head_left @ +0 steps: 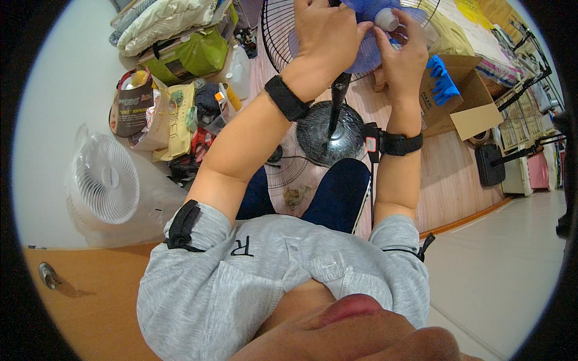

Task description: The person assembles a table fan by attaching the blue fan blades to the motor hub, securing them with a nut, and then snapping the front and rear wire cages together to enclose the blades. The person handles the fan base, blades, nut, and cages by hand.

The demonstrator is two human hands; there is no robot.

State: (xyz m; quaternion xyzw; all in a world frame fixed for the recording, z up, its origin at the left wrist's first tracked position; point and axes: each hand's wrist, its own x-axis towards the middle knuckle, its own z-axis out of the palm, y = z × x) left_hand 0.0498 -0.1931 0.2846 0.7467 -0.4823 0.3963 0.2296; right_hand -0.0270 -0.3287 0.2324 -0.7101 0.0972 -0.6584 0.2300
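Note:
A stand fan with translucent blue blades and a black wire rear grille stands in front of me, partly cut off by the top edge. My right hand pinches a white round knob at the hub between thumb and forefinger. Beside it, my left hand closes over a blade, its thumb pointing toward the knob; its fingertips are partly out of view. Below the blades, the black pole runs down to a glossy round base by my knees.
A loose wire grille lies on the floor near my legs. An open cardboard box with blue gloves is at right. At left are a plastic-wrapped white fan, a green storage bag, bottles and paper bags.

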